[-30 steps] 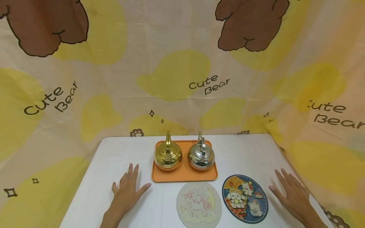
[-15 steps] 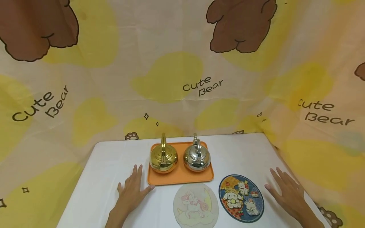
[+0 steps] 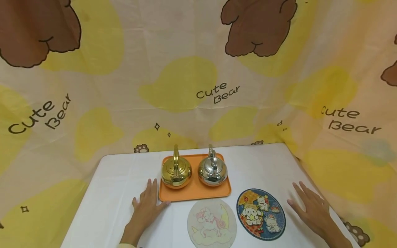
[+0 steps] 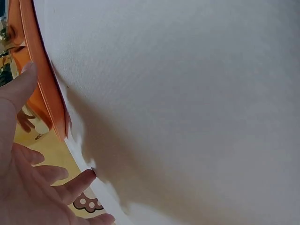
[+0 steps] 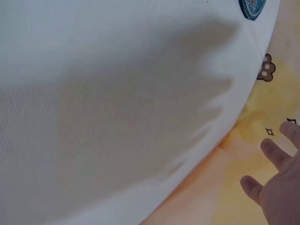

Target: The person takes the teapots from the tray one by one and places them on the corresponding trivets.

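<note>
My left hand (image 3: 146, 206) is spread with nothing in it, its thumb by the front left corner of an orange tray (image 3: 195, 195). On that tray stand a gold teapot (image 3: 176, 172) at the left and a silver teapot (image 3: 212, 171) at the right, both with upright handles. My right hand (image 3: 311, 208), fingers apart and holding nothing, is to the right of a blue round mat (image 3: 272, 209) with cartoon bears. In the left wrist view the thumb overlaps the tray edge (image 4: 47, 84); whether it touches cannot be told. The right wrist view shows several fingers (image 5: 274, 152) over the table's side.
A pale round mat (image 3: 212, 237) with a unicorn picture lies in front of the tray, left of the blue mat. The table (image 3: 118, 175) has a white cover. A curtain (image 3: 173, 82) printed with bears hangs behind and at both sides.
The head view has turned slightly, so the scene shifts left. My left hand has come closer to the tray's left side. The teapots and mats stay in place.
</note>
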`<action>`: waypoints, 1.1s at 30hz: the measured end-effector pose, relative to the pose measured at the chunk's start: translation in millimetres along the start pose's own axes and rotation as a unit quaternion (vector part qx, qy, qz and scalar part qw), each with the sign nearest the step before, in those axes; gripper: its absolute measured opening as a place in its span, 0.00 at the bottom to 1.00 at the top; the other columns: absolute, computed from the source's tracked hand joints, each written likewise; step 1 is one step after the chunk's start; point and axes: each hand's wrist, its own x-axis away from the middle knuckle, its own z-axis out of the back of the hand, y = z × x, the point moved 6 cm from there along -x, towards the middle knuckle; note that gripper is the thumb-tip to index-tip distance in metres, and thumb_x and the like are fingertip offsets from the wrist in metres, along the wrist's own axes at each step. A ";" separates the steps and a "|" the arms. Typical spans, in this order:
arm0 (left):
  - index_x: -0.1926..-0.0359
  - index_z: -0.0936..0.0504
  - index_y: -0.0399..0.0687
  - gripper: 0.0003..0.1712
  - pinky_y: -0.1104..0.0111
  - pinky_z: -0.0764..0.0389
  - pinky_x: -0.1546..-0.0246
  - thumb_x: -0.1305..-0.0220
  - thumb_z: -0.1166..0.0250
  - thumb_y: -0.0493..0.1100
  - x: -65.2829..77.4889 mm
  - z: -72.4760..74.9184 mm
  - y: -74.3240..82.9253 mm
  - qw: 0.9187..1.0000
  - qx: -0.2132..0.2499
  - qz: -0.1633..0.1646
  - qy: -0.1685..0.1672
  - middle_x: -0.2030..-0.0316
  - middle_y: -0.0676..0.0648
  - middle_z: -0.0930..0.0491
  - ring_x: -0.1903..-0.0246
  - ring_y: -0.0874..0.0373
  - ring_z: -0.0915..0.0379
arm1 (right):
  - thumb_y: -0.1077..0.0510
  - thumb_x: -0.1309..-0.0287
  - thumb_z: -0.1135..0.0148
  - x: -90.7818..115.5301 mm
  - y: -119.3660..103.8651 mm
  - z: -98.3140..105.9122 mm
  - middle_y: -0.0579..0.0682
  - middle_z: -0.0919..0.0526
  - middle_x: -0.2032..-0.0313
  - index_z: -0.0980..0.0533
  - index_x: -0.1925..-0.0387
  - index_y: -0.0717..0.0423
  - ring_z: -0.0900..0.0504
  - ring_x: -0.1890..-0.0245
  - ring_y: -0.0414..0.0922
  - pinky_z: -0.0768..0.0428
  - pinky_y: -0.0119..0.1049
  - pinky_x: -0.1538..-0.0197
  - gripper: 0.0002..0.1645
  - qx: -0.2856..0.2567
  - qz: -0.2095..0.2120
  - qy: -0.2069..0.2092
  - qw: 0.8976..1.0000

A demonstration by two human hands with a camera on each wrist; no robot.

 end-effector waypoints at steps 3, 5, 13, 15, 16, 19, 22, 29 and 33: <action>0.14 0.57 0.43 0.62 0.16 0.61 0.34 0.31 0.30 0.64 -3.2 -1.5 0.1 1.000 0.010 0.001 -0.010 0.16 0.32 0.61 0.23 0.25 0.50 | 0.38 0.26 0.41 1.1 -0.8 -0.3 0.70 0.39 0.22 0.46 0.16 0.51 0.35 0.32 0.73 0.44 0.78 0.40 0.48 0.001 -0.004 -0.001 1.000; 0.14 0.56 0.43 0.63 0.17 0.62 0.33 0.32 0.30 0.65 -4.5 -2.4 0.4 1.000 0.017 0.005 -0.016 0.16 0.33 0.59 0.22 0.26 0.51 | 0.38 0.26 0.41 1.2 -1.0 -0.7 0.69 0.39 0.22 0.46 0.16 0.51 0.35 0.31 0.73 0.43 0.78 0.40 0.48 0.001 -0.007 -0.004 1.000; 0.17 0.46 0.39 0.62 0.17 0.60 0.33 0.37 0.27 0.66 -7.3 -7.4 0.1 0.999 0.004 0.022 -0.032 0.19 0.30 0.47 0.22 0.23 0.55 | 0.39 0.25 0.42 0.2 -4.3 -1.6 0.70 0.38 0.22 0.45 0.16 0.53 0.33 0.35 0.79 0.37 0.79 0.48 0.46 -0.010 -0.014 -0.016 1.000; 0.17 0.45 0.39 0.61 0.18 0.61 0.32 0.36 0.27 0.66 -7.3 -8.8 -0.7 0.999 0.003 0.025 -0.035 0.18 0.30 0.48 0.21 0.24 0.56 | 0.40 0.25 0.41 -0.8 -6.6 -0.6 0.71 0.37 0.23 0.44 0.17 0.53 0.33 0.35 0.80 0.37 0.81 0.49 0.46 -0.027 -0.015 -0.015 0.999; 0.17 0.44 0.39 0.60 0.18 0.61 0.32 0.36 0.27 0.66 -7.4 -9.3 -1.1 0.999 0.003 0.026 -0.036 0.18 0.30 0.48 0.21 0.24 0.56 | 0.40 0.25 0.40 -1.2 -7.9 0.1 0.71 0.37 0.23 0.44 0.17 0.54 0.34 0.34 0.81 0.37 0.82 0.48 0.46 -0.041 -0.016 -0.014 0.999; 0.17 0.44 0.39 0.60 0.18 0.62 0.31 0.36 0.27 0.66 -7.5 -10.6 -1.6 0.999 0.004 0.028 -0.038 0.18 0.30 0.49 0.21 0.24 0.57 | 0.43 0.26 0.38 -3.7 -12.0 3.3 0.73 0.37 0.24 0.44 0.17 0.54 0.37 0.31 0.81 0.41 0.86 0.43 0.47 -0.092 -0.013 -0.010 0.996; 0.17 0.44 0.38 0.60 0.19 0.64 0.31 0.36 0.27 0.65 -7.2 -11.4 -1.9 0.999 0.009 0.032 -0.040 0.18 0.30 0.50 0.21 0.24 0.58 | 0.44 0.27 0.34 -5.5 -17.5 7.9 0.72 0.36 0.24 0.43 0.17 0.53 0.37 0.29 0.78 0.40 0.82 0.36 0.47 -0.134 -0.013 -0.004 0.991; 0.17 0.45 0.36 0.60 0.18 0.68 0.32 0.35 0.27 0.64 -5.3 -13.4 -3.1 0.998 0.012 0.032 -0.043 0.17 0.31 0.53 0.20 0.24 0.62 | 0.47 0.31 0.28 -7.4 -33.4 19.4 0.63 0.23 0.30 0.35 0.20 0.46 0.27 0.40 0.23 0.25 0.17 0.51 0.43 -0.161 -0.025 0.048 0.985; 0.17 0.45 0.36 0.59 0.17 0.68 0.34 0.34 0.28 0.64 -4.8 -12.2 -1.3 0.999 0.014 0.027 -0.042 0.17 0.30 0.53 0.20 0.24 0.62 | 0.48 0.30 0.29 -11.1 -44.8 26.1 0.59 0.22 0.31 0.34 0.20 0.41 0.37 0.44 0.08 0.22 0.17 0.50 0.41 -0.185 -0.027 0.059 0.981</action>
